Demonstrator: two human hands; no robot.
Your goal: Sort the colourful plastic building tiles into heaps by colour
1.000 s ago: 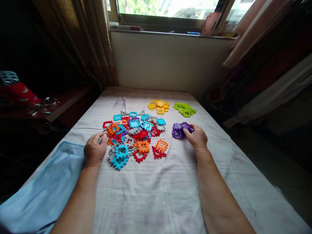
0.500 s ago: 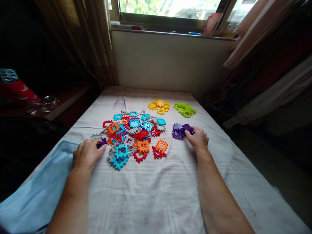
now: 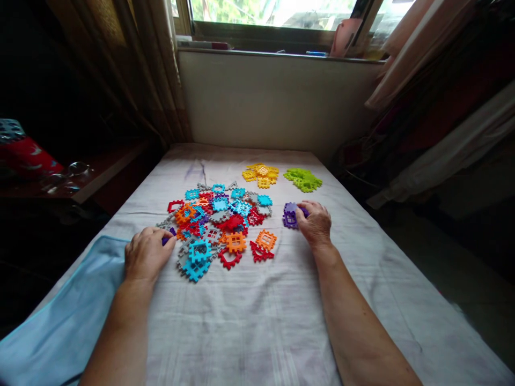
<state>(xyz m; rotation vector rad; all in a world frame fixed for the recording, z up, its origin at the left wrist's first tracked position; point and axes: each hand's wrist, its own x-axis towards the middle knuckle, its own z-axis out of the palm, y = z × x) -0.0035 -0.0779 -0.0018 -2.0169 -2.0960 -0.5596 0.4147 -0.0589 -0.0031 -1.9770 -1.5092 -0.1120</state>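
Observation:
My left hand [image 3: 147,253] rests at the left side of a mixed heap of flat plastic interlocking tiles [image 3: 221,217] in red, orange, blue, grey and purple. Its thumb and fingers are closed on a small purple interlocking tile [image 3: 173,231], mostly covered by the hand. To the right of the heap, my right hand [image 3: 316,222] lies over a small purple pile [image 3: 290,216]. The right thumb and fingers are closed around a dark purple tile [image 3: 304,212] at the pile's right edge; the fingers hide most of it.
Farther back on the sheet-covered surface [image 3: 241,332] are a yellow pile [image 3: 261,174] and a green pile [image 3: 303,180]. A light blue cloth [image 3: 80,300] lies at left. Glasses [image 3: 76,169] and a red container [image 3: 26,155] are on a side table. A window wall [image 3: 277,102] bounds the back.
My right hand has shifted left over the purple pile, covering more of its right side. My left hand has turned slightly and hides more of its purple tile.

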